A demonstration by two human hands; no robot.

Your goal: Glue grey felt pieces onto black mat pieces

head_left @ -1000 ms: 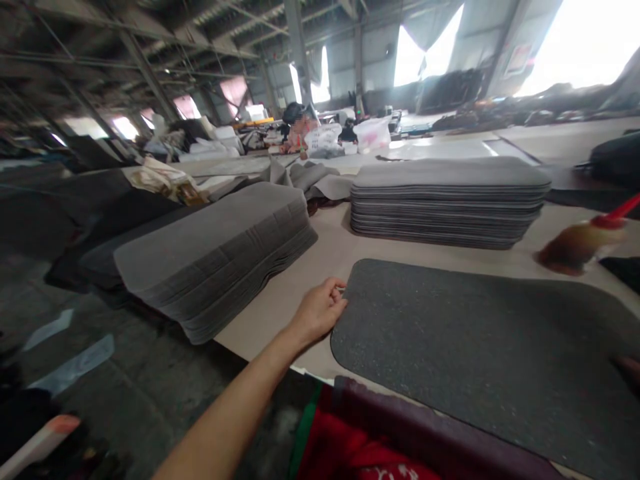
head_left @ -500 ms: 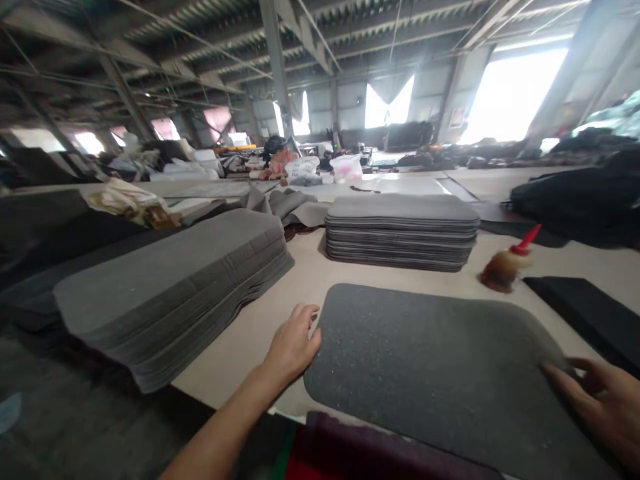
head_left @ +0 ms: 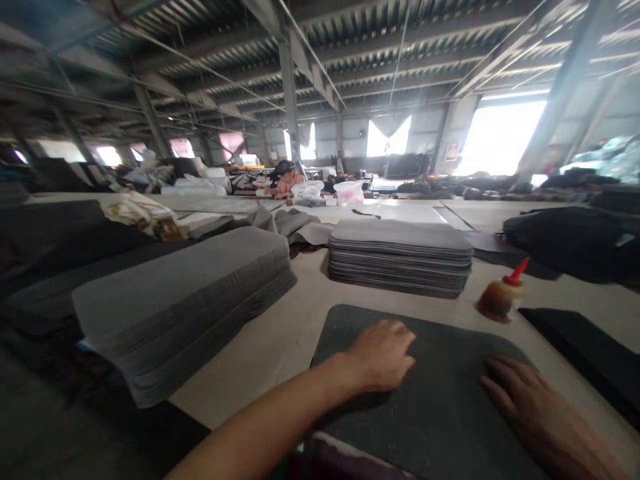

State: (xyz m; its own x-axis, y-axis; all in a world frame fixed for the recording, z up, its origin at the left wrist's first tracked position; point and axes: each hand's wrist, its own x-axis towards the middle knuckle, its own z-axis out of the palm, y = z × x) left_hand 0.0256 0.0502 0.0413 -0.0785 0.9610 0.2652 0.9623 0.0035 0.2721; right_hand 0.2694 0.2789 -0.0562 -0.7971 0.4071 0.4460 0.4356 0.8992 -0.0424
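Observation:
A dark grey sheet with rounded corners (head_left: pixel 425 413) lies flat on the pale table (head_left: pixel 270 340) in front of me. Above its upper middle is my left hand (head_left: pixel 384 355), its fingers curled; whether anything is between them is hidden. My right hand (head_left: pixel 530 400) rests on the sheet's right part with its fingers spread and holds nothing. Behind the sheet stands a neat stack of grey sheets (head_left: pixel 400 260). A larger stack of long grey pieces (head_left: pixel 185 300) sits at the left.
A bottle with a red nozzle (head_left: pixel 500 293) stands right of the sheet, near a black slab (head_left: pixel 585 353). Black cloth (head_left: pixel 570 240) lies at the right back, crumpled grey material (head_left: pixel 295 227) behind the stacks. A person (head_left: pixel 286 179) is far off.
My left hand has moved right from the sheet's left edge to over its middle. My right hand has come inward from the right edge and now lies on the sheet. The view has shifted slightly.

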